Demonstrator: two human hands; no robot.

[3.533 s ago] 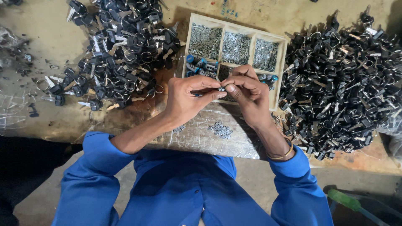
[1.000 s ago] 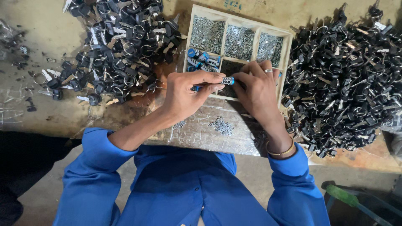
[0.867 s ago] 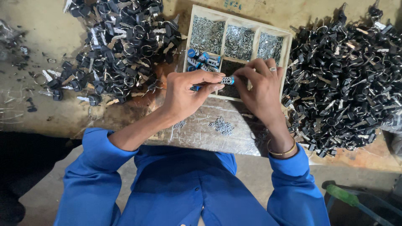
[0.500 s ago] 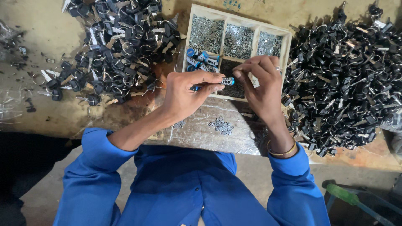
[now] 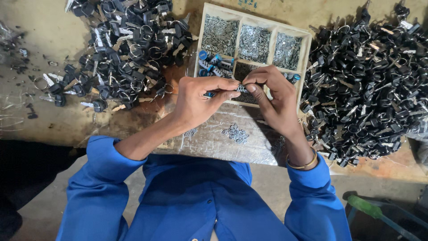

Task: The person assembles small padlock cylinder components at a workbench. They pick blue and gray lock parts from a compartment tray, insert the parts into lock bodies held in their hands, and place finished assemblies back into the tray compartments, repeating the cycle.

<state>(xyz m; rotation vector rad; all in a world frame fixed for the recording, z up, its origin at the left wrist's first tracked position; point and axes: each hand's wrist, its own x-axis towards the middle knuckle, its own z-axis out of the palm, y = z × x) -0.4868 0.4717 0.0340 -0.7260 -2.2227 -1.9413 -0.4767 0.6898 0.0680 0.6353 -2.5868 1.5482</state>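
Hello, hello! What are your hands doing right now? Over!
Left hand and right hand pinch one small blue-ended part together. Held above the wooden divider tray. Black key piles either side, nothing blocking.

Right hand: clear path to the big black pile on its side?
Probably yes. The right hand sits just beside the black pile, nothing between them but the tray edge. It is busy pinching a small part with the left hand.

Heaps of black keys crowd the bench's far-left (image 5: 129, 44) and right (image 5: 370, 85) edges; the wooden compartment tray (image 5: 307, 49) blocks the far middle. The foil-covered near edge (image 5: 214, 138) looks passable, apart from small screws (image 5: 235, 133), probably.
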